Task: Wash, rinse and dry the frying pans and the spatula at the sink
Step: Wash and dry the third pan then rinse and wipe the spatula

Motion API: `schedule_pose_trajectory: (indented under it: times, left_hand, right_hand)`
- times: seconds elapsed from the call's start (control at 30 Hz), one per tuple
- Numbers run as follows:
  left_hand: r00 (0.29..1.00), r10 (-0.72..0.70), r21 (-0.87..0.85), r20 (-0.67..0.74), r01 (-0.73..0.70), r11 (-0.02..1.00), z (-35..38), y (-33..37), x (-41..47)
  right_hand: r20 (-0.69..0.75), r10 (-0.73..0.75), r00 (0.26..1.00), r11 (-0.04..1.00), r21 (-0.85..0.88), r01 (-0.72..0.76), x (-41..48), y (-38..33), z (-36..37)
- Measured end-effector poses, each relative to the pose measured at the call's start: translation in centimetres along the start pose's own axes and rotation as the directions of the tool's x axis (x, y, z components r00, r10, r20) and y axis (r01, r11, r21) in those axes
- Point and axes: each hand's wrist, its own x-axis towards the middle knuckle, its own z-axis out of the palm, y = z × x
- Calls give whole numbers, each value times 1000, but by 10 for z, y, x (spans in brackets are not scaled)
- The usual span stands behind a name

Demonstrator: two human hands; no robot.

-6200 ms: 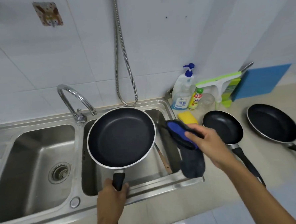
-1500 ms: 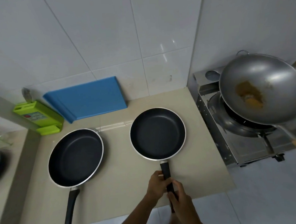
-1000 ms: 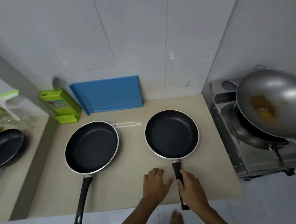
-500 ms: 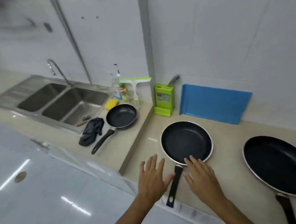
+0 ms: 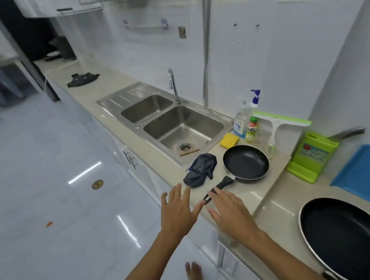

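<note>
large pan [image 5: 346, 236], handle beyond the lower edge

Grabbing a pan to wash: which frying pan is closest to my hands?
The smaller frying pan beside the dark cloth; its handle reaches the fingertips of your right hand. The larger pan lies apart, farther right.

White tiled wall [image 5: 261, 55] rises behind a long beige table [image 5: 103, 88]. A towel rail [image 5: 144, 26] and a vertical metal pipe [image 5: 205, 52] are fixed to the wall above the table. Below the table are white cabinet doors [image 5: 146, 176] with bar handles. In front of the table, a glossy pale floor [image 5: 50, 148] reflects streaks of light and carries a round brass drain cover [image 5: 97, 184]. A dark opening [image 5: 32, 34] lies at the table's far end.
</note>
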Motion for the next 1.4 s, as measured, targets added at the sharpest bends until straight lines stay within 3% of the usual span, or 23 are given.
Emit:
schedule_pose_trajectory:
  times: [0.2, 0.4, 0.7, 0.87, 1.03, 1.13, 1.2, 1.3, 1.4]
  left_hand:
    - [999, 8, -2, 50, -7, 1000, 16, -57, 108]
    - [990, 54, 19, 128, -57, 998, 29, -110, 231]
    - [944, 197, 53, 265, -218, 975, 60, -152, 383]
    - [891, 324, 102, 318, -372, 923, 90, -178, 466]
    - [811, 468, 76, 350, -523, 849, 115, -231, 551]
    - [697, 545, 14, 465, -622, 783, 130, -255, 578]
    - [609, 570, -1, 551, -683, 730, 140, -270, 581]
    - [518, 633, -77, 576, -736, 672, 148, -289, 580]
    - [510, 705, -70, 493, -784, 616, 155, -298, 587]
  right_hand:
    - [3, 4, 1000, 999, 32, -4, 129, -10, 28]
    - [29, 133, 991, 978, 158, -135, 259, -7, 52]
    - [114, 358, 927, 862, 341, -375, 367, 6, 84]
    - [176, 577, 798, 671, 454, -586, 428, 11, 111]
    - [243, 742, 625, 489, 442, -752, 485, 11, 142]
    - [272, 817, 509, 370, 429, -824, 504, 10, 159]
    - [313, 856, 412, 239, 468, -851, 512, 7, 170]
    - [373, 876, 307, 103, 477, -873, 516, 0, 182]
    - [399, 882, 250, 29, 483, -875, 518, 0, 192]
